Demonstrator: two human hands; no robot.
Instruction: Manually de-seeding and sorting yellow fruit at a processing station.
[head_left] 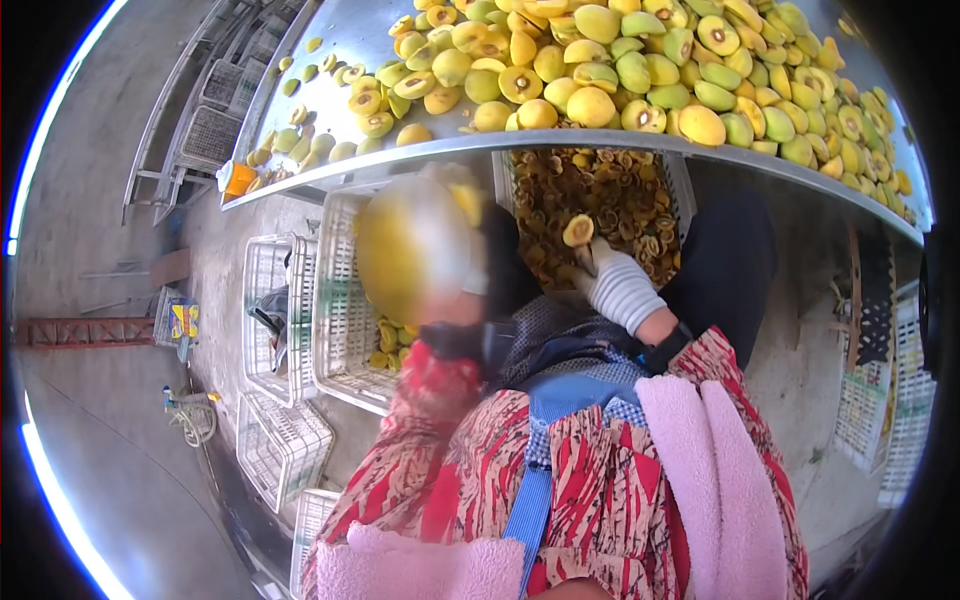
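"Room below the desk (400, 152) edge?"
"Some, above the crate (681, 190). Right hand (620, 290) angles up-left, fingers clamped on a dark tool (586, 264), cut fruit (578, 230) atop."
"Left hand (450, 250)?"
"Blurred; can't tell."

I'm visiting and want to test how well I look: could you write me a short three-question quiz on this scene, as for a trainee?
1. Which thing shows just beyond the fingertips of the white-gloved right grip?
A. a green glass bottle
B. a yellow fruit half with a brown centre
C. a folded pink towel

2. True or false: the big heap of yellow and green fruit pieces lies on the floor.

3. Fill in: the white plastic crate holding brown fruit scraps stands between the person's ____.

Key:
1. B.
2. False: the heap lies on a shiny metal table.
3. Legs.
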